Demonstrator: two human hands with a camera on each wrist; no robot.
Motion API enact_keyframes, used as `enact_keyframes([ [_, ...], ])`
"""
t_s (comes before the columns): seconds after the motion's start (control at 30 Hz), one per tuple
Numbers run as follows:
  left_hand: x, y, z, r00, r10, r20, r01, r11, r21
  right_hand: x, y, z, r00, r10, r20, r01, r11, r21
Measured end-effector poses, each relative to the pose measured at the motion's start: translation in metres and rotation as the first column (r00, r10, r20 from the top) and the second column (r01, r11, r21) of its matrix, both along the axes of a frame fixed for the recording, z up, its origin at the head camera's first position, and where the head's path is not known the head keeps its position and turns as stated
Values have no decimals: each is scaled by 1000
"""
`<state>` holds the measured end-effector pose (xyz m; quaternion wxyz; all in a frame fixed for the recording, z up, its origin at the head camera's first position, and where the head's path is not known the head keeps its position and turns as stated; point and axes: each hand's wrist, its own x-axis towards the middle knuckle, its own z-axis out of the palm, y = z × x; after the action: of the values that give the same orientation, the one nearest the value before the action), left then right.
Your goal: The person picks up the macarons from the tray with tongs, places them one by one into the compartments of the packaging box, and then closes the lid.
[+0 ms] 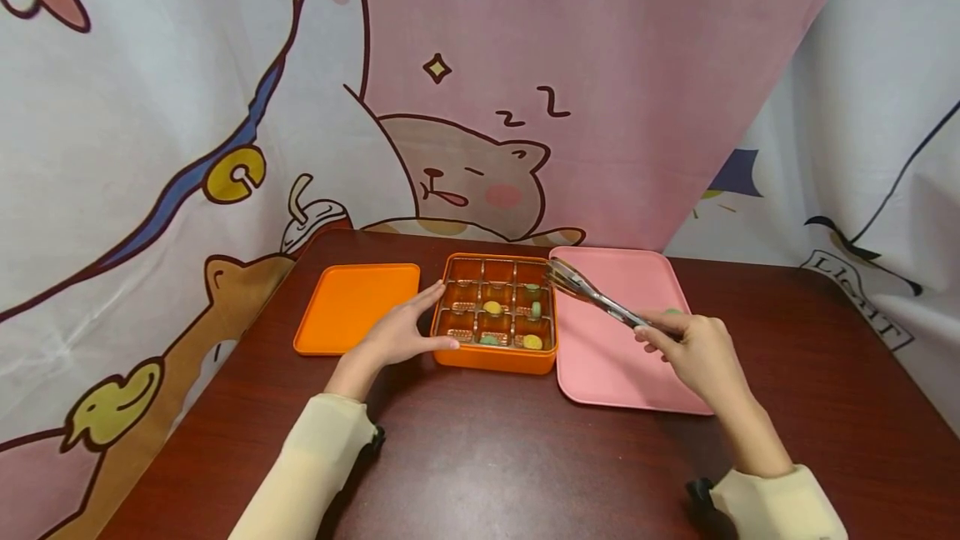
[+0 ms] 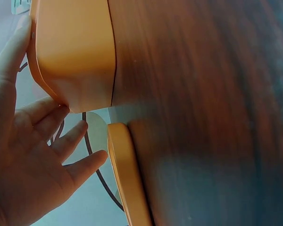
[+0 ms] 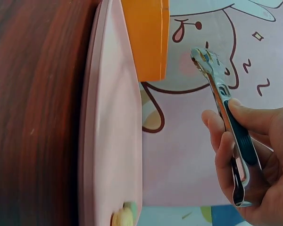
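Observation:
An orange box (image 1: pixel 495 359) with a clear divided insert stands on the table, small yellow and green pieces in several compartments. One yellow piece (image 1: pixel 532 342) lies at its front right corner, a green piece (image 1: pixel 536 310) behind it. Against the box's left side rests my left hand (image 1: pixel 401 330), thumb and fingers spread along the rim. My right hand (image 1: pixel 697 348) grips metal tongs (image 1: pixel 596 297) above the pink tray (image 1: pixel 615 373). The tongs' tips reach the box's right rim in the head view and sit high above the tray in the right wrist view.
The flat orange lid (image 1: pixel 358 307) lies to the left of the box. A yellow piece (image 3: pixel 122 217) and a green piece (image 3: pixel 131 207) are on the tray, mostly behind my right hand in the head view. A printed cartoon curtain (image 1: pixel 600 107) hangs behind the table.

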<state>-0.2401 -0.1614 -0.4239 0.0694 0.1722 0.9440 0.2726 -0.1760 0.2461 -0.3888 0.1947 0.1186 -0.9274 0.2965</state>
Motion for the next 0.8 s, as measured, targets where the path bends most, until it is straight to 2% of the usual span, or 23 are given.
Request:
enact_keyframes([
  [0.33, 0, -1, 1, 1000, -3, 5, 3, 1000, 8, -21, -28, 4, 996, 50, 71, -47, 998, -40],
  [0.57, 0, -1, 2, 1000, 0, 8, 0, 1000, 2, -36, -43, -2, 993, 39, 111, -37, 999, -20],
  [0.8, 0, -1, 1, 1000, -4, 3, 4, 1000, -1, -43, -51, -8, 990, 60, 131, -56, 998, -30],
])
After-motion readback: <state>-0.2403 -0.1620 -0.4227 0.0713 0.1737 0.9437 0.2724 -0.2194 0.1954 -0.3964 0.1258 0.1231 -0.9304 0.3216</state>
